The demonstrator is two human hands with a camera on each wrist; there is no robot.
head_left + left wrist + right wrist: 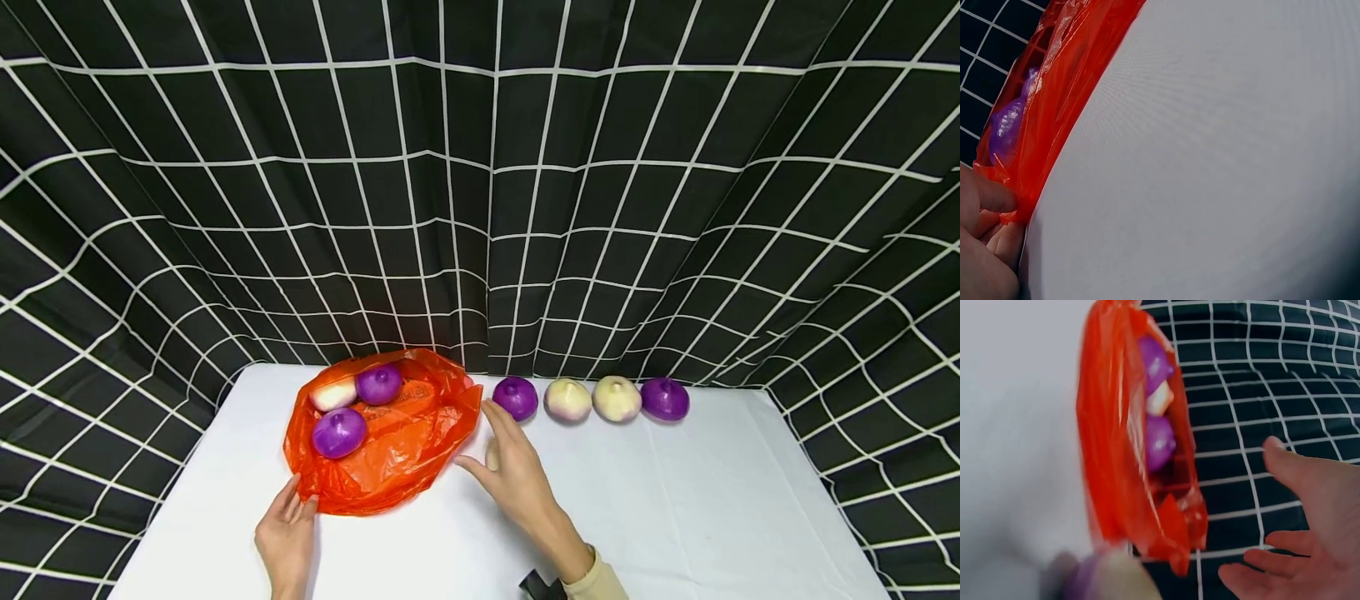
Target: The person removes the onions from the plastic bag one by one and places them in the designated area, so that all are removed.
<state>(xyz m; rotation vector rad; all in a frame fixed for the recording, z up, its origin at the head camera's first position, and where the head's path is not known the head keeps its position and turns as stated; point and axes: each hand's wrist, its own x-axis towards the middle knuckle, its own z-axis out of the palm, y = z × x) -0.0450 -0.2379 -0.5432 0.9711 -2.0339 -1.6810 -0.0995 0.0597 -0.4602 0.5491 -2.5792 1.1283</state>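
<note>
A red plastic bag (397,458) lies open on the left half of the table, with two purple turnips (339,432) and a pale one (334,394) inside its mouth. My left hand (287,533) pinches the bag's near left edge between thumb and fingers, seen also in the left wrist view. Beside the bag's right rim is my right hand (517,475), thumb and fingers spread and nothing gripped. Whether its fingertips touch the rim I cannot tell. Partly hidden behind that hand is another pale turnip (492,454); a blurred purple-and-cream turnip (1116,575) shows low in the right wrist view.
Along the table's back edge, right of the bag, stand a purple turnip (515,398), two pale turnips (567,400) and another purple turnip (665,399) in a row. A black curtain with a white grid (600,208) encloses the white table (712,500) at back and sides.
</note>
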